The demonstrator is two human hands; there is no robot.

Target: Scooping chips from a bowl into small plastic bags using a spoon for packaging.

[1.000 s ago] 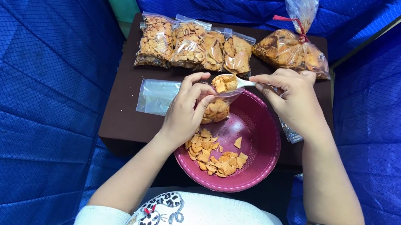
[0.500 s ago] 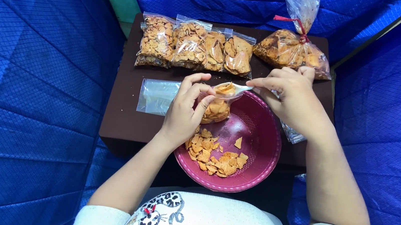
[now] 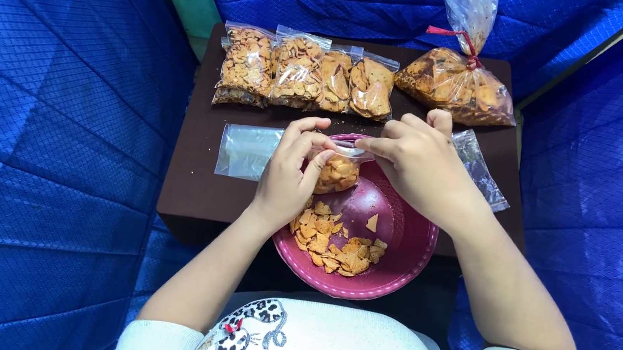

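small bag: a clear plastic bag (image 3: 337, 172) partly filled with orange crackers, held upright over the far left part of the pink bowl, its bottom just above the bowl's rim.
left hand: the left hand (image 3: 289, 180) wraps the bag's left side, fingers (image 3: 309, 129) curled and pinched on the bag's top edge.
right hand: the right hand (image 3: 416, 163) comes in from the right, thumb and forefinger closed on the same top edge at the bag's mouth; the other fingers are loosely bent.
bowl: a round pink bowl (image 3: 405, 248) sits at the near edge of the worktop, partly overhanging it, with loose orange crackers (image 3: 327, 241) heaped in its near left part.
empty bags: a flat clear bag (image 3: 247, 152) lies left of the left hand; another clear bag (image 3: 477, 166) lies under and beyond the right wrist.
filled bags: a row of packed cracker bags (image 3: 307, 73) lies along the far side, just beyond the hands.
big bag: a large tied sack of crackers (image 3: 455, 82) rests at the far right corner.
worktop: a dark brown worktop (image 3: 189, 184), with blue quilted fabric (image 3: 50, 137) all around.
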